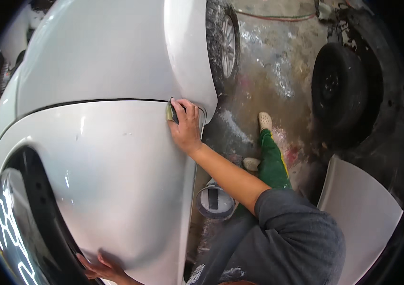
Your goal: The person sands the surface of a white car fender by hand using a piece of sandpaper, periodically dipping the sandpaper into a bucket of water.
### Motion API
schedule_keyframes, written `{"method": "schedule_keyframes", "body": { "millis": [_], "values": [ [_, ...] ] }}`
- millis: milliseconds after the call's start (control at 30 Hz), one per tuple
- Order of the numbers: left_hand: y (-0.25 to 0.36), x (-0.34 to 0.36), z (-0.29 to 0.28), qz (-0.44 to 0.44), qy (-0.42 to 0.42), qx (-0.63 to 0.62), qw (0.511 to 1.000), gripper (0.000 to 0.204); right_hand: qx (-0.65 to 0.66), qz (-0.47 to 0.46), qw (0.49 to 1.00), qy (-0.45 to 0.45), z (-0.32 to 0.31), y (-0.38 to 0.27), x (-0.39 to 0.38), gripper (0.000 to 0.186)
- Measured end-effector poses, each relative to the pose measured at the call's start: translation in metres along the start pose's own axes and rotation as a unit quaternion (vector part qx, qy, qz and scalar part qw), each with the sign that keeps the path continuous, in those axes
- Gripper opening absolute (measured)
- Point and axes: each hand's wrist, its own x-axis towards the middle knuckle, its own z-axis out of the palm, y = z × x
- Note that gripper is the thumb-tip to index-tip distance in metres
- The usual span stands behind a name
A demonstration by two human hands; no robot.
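White car body [102, 52] fills the left and centre of the frame; the nearer panel, a white fender [116, 161], curves down toward lower left, and a dark panel gap [92, 101] runs across between it and the panel above. Headlight [7, 228] at far lower left. The car's front wheel [223, 42] is at top centre. A loose black tyre [337, 88] stands at upper right on a wet, stained concrete floor [278, 71]. A detached pale grey body panel [363, 213] leans at lower right.

Right hand [186, 127], mid-frame: grip clamped on a small tan sanding block [170, 111], pressed flat to the fender's upper edge, right at the end of the panel gap. Left hand [102, 267], bottom edge: fingers spread, palm flat on the fender's lower curve, holding nothing, apparently bracing.

Progress, my read: surface looks mostly smooth and glossy with a few faint marks mid-panel; block is working the top corner only. Can't tell how much has been sanded, no clear dull zone visible.

Containers: one round grey bucket [215, 202] on the floor below the right forearm, a dark strip across its top; contents not discernible.
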Motion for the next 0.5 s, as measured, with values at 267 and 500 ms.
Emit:
{"method": "schedule_keyframes", "body": {
  "millis": [267, 500],
  "values": [
    [0.049, 0.042, -0.016, 0.046, 0.033, 0.049, 0.997, 0.050, -0.002, -0.015, 1.000, 0.000, -0.003, 0.057, -0.016, 0.061],
    [0.054, 0.041, -0.022, 0.017, -0.001, 0.060, 0.998, 0.056, 0.057, -0.042, 0.997, -0.007, -0.010, 0.040, -0.001, 0.062]
  ]
}}
